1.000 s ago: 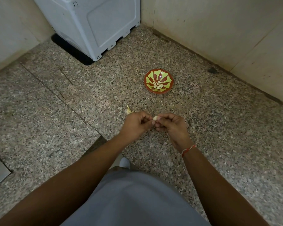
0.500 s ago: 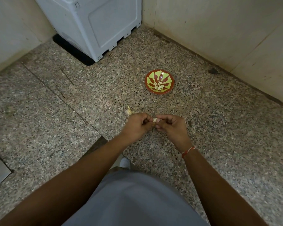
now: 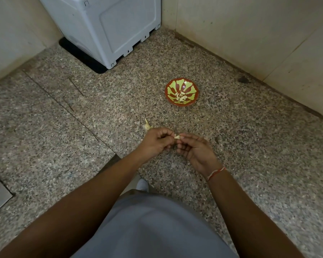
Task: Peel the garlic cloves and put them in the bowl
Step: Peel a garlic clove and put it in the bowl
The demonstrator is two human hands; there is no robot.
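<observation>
Both of my hands pinch one small garlic clove (image 3: 177, 136) between them, held just above the floor at the centre of the view. My left hand (image 3: 157, 141) comes in from 7 o'clock with its fingers curled, and its thumb and forefinger close on the clove's left end. My right hand (image 3: 196, 150) comes in from 5 o'clock, fingers also curled, its fingertips (image 3: 182, 136) touching the clove's right end. A red thread band (image 3: 215, 172) circles my right wrist.

Only a sliver of the clove shows between my fingertips, pale cream and smooth. Its long axis seems to run roughly from 9 o'clock to 3 o'clock, from one hand across to the other; I cannot tell which end is the tip.

At 12 o'clock from my hands, well apart from them, sits the bowl (image 3: 192, 101), round, with a red-brown rim and a yellow-green petal pattern inside. Several peeled cloves (image 3: 181, 96), pale and curved, lie heaped at its middle, pointing in mixed directions.

Just beyond my left knuckles, at about 11 o'clock, a scrap of pale garlic (image 3: 147, 126) pokes up with a pointed tip aimed toward 12 o'clock; whether it is in my hand or on the floor I cannot tell.

The floor (image 3: 250, 146) is speckled stone. A white appliance (image 3: 108, 28) stands at 11 o'clock, against cream walls.
</observation>
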